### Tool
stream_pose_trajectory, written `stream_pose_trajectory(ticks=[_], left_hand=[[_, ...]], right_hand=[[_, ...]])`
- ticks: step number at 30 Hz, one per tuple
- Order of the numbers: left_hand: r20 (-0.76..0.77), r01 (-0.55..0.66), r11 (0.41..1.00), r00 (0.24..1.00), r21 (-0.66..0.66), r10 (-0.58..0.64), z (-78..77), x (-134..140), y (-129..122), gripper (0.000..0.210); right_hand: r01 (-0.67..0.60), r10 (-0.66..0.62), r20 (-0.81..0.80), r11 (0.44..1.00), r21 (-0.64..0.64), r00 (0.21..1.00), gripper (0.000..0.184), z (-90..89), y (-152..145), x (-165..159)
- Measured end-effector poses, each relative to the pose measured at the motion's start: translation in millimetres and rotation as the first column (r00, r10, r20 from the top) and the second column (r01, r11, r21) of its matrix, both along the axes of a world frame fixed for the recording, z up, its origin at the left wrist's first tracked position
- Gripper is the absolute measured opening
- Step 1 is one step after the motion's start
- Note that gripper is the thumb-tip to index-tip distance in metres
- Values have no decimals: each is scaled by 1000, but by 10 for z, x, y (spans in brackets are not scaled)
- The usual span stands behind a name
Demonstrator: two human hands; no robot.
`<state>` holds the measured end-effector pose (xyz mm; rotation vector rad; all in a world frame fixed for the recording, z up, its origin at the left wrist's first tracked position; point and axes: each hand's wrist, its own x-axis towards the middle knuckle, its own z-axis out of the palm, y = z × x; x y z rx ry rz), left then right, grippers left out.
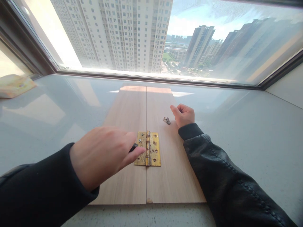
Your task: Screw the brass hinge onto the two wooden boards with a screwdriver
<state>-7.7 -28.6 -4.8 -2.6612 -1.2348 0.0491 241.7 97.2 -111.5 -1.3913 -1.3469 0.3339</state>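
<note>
On the windowsill (251, 142) before me, a brass-coloured butt hinge (150, 146) lay across the seam (146, 110) of two pale wooden boards (165, 183); the left hand (106, 154) was clamped around a mostly hidden dark tool (133, 147) over the left leaf (142, 137), where two screw heads (139, 140) showed; the right hand (186, 115), well apart, curled in a fist beside loose screws (167, 120), and whether it held anything I could not tell

Sill (260, 142): white, finely speckled, glossy, with pale reflections
Left board (130, 110): light wood grain, lying flat on the sill
Right board (163, 186): matching grain, flat, edge to edge with the other (small brownish blemish at its near end)
Far left: pale patterned item (14, 86), cut off
</note>
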Motion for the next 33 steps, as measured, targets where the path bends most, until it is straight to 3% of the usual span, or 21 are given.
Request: stream_pose_trajectory(ticks=[11,17,19,22,26,33], left_hand=[[45,94,986,995,-136,-89,94,-52,77,25],[6,-164,987,986,-1,164,53,-46,-1,57],[-28,-187,981,982,57,189,39,-9,-49,60],[-47,-130,989,990,68,133,36,43,-85,53],[-26,-90,995,996,-32,89,75,66,-32,39],[-54,165,985,984,-57,-168,112,42,48,27]], right_hand=[[-6,6,-7,1000,1,1000,40,-17,15,26],[4,-4,-15,1000,-8,1000,39,-13,27,10],[5,-5,-15,1000,-11,1000,39,-13,31,6],[8,-9,-13,1000,-13,1000,39,-12,30,5],[10,-10,-8,1000,-12,1000,39,-7,22,7],[13,-14,-23,1000,-10,1000,39,-6,19,4]])
